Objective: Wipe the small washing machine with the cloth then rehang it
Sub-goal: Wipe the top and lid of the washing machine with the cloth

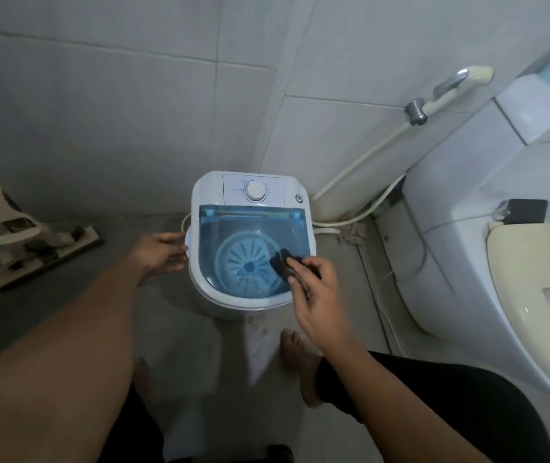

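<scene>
Grey tiled walls (133, 95) and a grey floor (180, 329) close in the scene, a small bathroom seen from above. Between the two hands stands the washer (250, 235), white with a see-through blue lid (253, 228), through which a round ribbed disc shows at the bottom of the tub. Beyond the hands, on the washer's far edge, sit a white dial (255, 190) and a small button; the printing beside the dial is too small to read.

The right hand (317, 295) lies over the near right part of the lid, fingers curled around a dark cloth (283, 264), which is bunched up and pressed on the lid; much of the cloth is hidden under the fingers, and its full shape cannot be made out. The left hand (163, 253) is open, fingers spread and loosely bent, against the washer's left side; whether it grips or merely touches is hard to tell, as the fingertips blur into the white rim.

Left of the left hand a flat mop (33, 248) leans on the floor, its handle cut off by the edge of the view. Right of the right hand is a toilet (467, 262) with a cream seat lid, partly cut off at the edge, and a dark flat thing (527, 211) on its tank that cannot be identified. A spray hose (450, 91) hangs on the wall beyond. Near the right wrist a bare foot (297, 355) shows, blurred; the washer's lower body is hidden under its own top
</scene>
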`<state>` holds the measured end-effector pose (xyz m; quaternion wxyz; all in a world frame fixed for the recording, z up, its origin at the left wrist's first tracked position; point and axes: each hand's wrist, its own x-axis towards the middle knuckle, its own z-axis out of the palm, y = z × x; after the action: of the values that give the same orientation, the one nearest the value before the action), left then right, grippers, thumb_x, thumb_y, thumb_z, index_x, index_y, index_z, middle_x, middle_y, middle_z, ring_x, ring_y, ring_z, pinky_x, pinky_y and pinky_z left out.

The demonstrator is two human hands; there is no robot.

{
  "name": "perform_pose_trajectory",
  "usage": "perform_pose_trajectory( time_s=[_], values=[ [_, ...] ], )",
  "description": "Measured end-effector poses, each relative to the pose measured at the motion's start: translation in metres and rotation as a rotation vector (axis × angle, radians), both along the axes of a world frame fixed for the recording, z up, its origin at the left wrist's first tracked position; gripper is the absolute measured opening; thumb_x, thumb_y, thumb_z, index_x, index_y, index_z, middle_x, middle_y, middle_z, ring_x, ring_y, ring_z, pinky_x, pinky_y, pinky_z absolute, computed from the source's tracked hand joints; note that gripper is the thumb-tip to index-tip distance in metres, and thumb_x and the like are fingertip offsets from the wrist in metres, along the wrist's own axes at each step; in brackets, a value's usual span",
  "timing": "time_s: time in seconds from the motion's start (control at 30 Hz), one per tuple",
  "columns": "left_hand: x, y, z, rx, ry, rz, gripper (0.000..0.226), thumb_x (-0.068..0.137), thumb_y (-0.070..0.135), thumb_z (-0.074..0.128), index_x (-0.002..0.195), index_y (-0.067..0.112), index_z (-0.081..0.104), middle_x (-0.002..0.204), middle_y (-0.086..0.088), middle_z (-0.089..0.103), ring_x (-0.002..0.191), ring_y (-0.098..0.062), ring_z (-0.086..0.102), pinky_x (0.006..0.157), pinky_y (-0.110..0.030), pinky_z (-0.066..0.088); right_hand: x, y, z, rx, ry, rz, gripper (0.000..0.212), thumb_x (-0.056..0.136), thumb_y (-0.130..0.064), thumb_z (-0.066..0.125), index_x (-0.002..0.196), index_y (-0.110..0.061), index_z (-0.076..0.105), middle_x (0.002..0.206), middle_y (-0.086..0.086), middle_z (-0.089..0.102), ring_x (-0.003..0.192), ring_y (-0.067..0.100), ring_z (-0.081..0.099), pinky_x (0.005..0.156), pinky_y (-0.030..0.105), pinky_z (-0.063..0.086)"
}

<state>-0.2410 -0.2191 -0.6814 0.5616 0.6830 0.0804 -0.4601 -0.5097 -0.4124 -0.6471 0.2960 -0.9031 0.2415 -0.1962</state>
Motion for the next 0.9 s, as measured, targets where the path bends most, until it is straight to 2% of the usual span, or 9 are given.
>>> perform_pose_trajectory(
  time_s=[0.1, 0.2, 0.27, 0.4, 0.53, 0.6, 0.67, 0.8, 0.9],
  values=[
    [-0.001, 0.000, 0.001, 0.000, -0.005, -0.008, 0.041, 0.089, 0.000, 0.061, 0.129, 0.010, 0.061, 0.088, -0.007, 0.072, 0.071, -0.015, 0.068, 0.064, -0.025, 0.060, -0.004, -0.013, -0.026, 0.099, 0.062, -0.312, 0.038, 0.098, -0.020, 0.060, 0.135, -0.020, 0.065, 0.123, 0.004, 0.051, 0.113, 0.021, 0.055, 0.100, 0.045, 0.052],
    [-0.001, -0.001, 0.000, 0.006, -0.006, 0.006, 0.037, 0.089, 0.001, 0.063, 0.124, 0.012, 0.064, 0.074, 0.001, 0.076, 0.066, -0.012, 0.070, 0.062, -0.025, 0.061, -0.008, 0.017, -0.045, 0.085, 0.047, -0.382, 0.043, 0.098, -0.019, 0.061, 0.140, -0.024, 0.061, 0.129, 0.006, 0.047, 0.118, 0.024, 0.052, 0.099, 0.043, 0.053],
    [-0.001, -0.001, 0.000, 0.003, -0.003, 0.006, 0.036, 0.089, 0.001, 0.062, 0.123, 0.012, 0.064, 0.078, 0.000, 0.076, 0.072, -0.015, 0.070, 0.065, -0.026, 0.061, -0.006, 0.038, -0.050, 0.026, 0.039, -0.365, 0.043, 0.097, -0.018, 0.063, 0.139, -0.024, 0.062, 0.133, 0.008, 0.048, 0.118, 0.028, 0.051, 0.094, 0.042, 0.053],
    [-0.002, 0.000, 0.004, -0.009, 0.000, -0.011, 0.038, 0.089, 0.001, 0.062, 0.126, 0.011, 0.063, 0.101, -0.009, 0.072, 0.082, -0.019, 0.069, 0.068, -0.027, 0.061, 0.007, 0.068, -0.048, -0.083, 0.110, -0.247, 0.042, 0.096, -0.023, 0.060, 0.138, -0.026, 0.062, 0.135, 0.011, 0.050, 0.113, 0.029, 0.050, 0.093, 0.045, 0.050],
    [-0.001, 0.001, 0.002, -0.013, 0.005, 0.010, 0.038, 0.088, 0.000, 0.063, 0.125, 0.009, 0.063, 0.103, -0.013, 0.072, 0.080, -0.019, 0.069, 0.068, -0.027, 0.061, 0.036, 0.108, -0.047, -0.190, 0.166, -0.006, 0.043, 0.096, -0.028, 0.053, 0.139, -0.029, 0.058, 0.131, 0.011, 0.054, 0.107, 0.031, 0.052, 0.088, 0.043, 0.047],
    [-0.001, 0.001, 0.000, -0.014, 0.017, 0.017, 0.036, 0.088, -0.001, 0.062, 0.123, 0.009, 0.065, 0.090, -0.007, 0.076, 0.070, -0.015, 0.072, 0.065, -0.026, 0.061, 0.057, 0.126, -0.045, -0.208, 0.201, 0.036, 0.046, 0.093, -0.028, 0.054, 0.139, -0.030, 0.056, 0.130, 0.008, 0.054, 0.103, 0.030, 0.052, 0.082, 0.044, 0.046],
    [-0.001, 0.001, 0.000, -0.007, 0.013, 0.017, 0.034, 0.089, -0.001, 0.061, 0.120, 0.012, 0.066, 0.076, -0.002, 0.076, 0.061, -0.009, 0.071, 0.057, -0.023, 0.060, 0.077, 0.134, -0.039, -0.168, 0.195, 0.056, 0.046, 0.092, -0.028, 0.054, 0.138, -0.030, 0.056, 0.128, 0.006, 0.053, 0.102, 0.029, 0.051, 0.081, 0.045, 0.047],
    [-0.002, 0.001, 0.000, -0.046, 0.029, -0.003, 0.037, 0.090, 0.000, 0.060, 0.124, 0.013, 0.063, 0.100, -0.012, 0.071, 0.079, -0.018, 0.070, 0.061, -0.024, 0.061, 0.093, 0.093, -0.018, 0.111, -0.038, 0.034, 0.041, 0.099, -0.026, 0.054, 0.140, -0.026, 0.060, 0.124, 0.002, 0.053, 0.113, 0.022, 0.054, 0.097, 0.040, 0.048],
    [-0.001, 0.003, -0.002, -0.051, 0.036, -0.007, 0.039, 0.091, 0.002, 0.060, 0.128, 0.014, 0.062, 0.112, -0.016, 0.069, 0.094, -0.025, 0.065, 0.071, -0.026, 0.060, 0.090, 0.019, -0.009, 0.223, -0.178, -0.235, 0.038, 0.099, -0.021, 0.058, 0.137, -0.021, 0.063, 0.120, 0.001, 0.051, 0.112, 0.015, 0.055, 0.103, 0.028, 0.046]
  ],
)
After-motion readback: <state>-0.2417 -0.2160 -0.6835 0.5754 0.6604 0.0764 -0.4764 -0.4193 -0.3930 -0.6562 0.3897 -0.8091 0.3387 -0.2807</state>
